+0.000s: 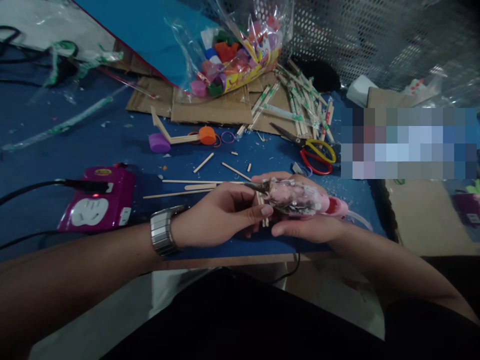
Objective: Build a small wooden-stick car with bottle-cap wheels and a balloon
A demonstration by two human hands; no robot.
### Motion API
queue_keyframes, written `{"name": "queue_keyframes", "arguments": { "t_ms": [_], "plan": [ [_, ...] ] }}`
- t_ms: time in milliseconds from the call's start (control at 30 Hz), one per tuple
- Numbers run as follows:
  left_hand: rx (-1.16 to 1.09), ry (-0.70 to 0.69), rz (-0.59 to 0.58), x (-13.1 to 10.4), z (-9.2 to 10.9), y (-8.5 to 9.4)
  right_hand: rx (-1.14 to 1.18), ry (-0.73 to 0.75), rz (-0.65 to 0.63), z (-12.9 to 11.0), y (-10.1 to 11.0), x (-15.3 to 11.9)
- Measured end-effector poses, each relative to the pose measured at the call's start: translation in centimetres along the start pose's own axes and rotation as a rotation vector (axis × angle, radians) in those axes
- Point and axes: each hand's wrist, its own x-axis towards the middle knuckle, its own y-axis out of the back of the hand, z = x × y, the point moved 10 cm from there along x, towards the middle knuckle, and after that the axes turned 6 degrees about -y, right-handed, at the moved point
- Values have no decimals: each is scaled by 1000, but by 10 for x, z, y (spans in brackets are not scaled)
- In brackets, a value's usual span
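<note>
Nearest, at the middle of the near edge of the blue table [123, 125], both hands are in use, close together above the surface. The left hand [210, 217], with a metal-band watch [162, 232] on its wrist, pinches a few short wooden sticks [264, 218] between thumb and fingers. The right hand [315, 229] is wrapped around a pink glue gun [300, 197], thumb on the near side, fingers on the far side.

The gun's long axis runs roughly parallel to the near edge, its dark nozzle [258, 187] pointing left. The right hand encloses the body; the left hand is at the nozzle end, with the short sticks just below the tip. Whether tip and sticks touch, I cannot tell.

A little farther, 3 long sticks [187, 181] lie beyond the left hand, and a purple power strip [112, 197] sits toward the left, 1 black plug in it. Beyond these are small cut pieces, a stick assembly [183, 139] with 1 purple and 1 orange cap, and, to the right, scissors [322, 151] with yellow and red handles.

Toward the far edge, flattened cardboard [213, 108] lies beneath part of a heap of wrapped chopsticks [300, 97] and a clear bag of coloured caps [240, 60].
</note>
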Motion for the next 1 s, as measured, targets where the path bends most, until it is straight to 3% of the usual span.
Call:
{"name": "queue_keyframes", "arguments": {
  "t_ms": [67, 200, 333, 733, 1000],
  "plan": [
    [73, -12, -36, -1, 0, -2, -8, -50, 3, 11, 1, -1],
    [399, -73, -98, -5, 2, -5, 39, -255, 181, 37, 17, -4],
    [657, -130, -116, -7, 5, -7, 107, -266, 121, 34, 8, 0],
    [747, -225, -100, -8, 11, -10, -110, -281, 99, 29, 7, 2],
    [811, -134, 27, -8, 10, 6, -167, -282, 156, 25, 16, 3]
  ]
}}
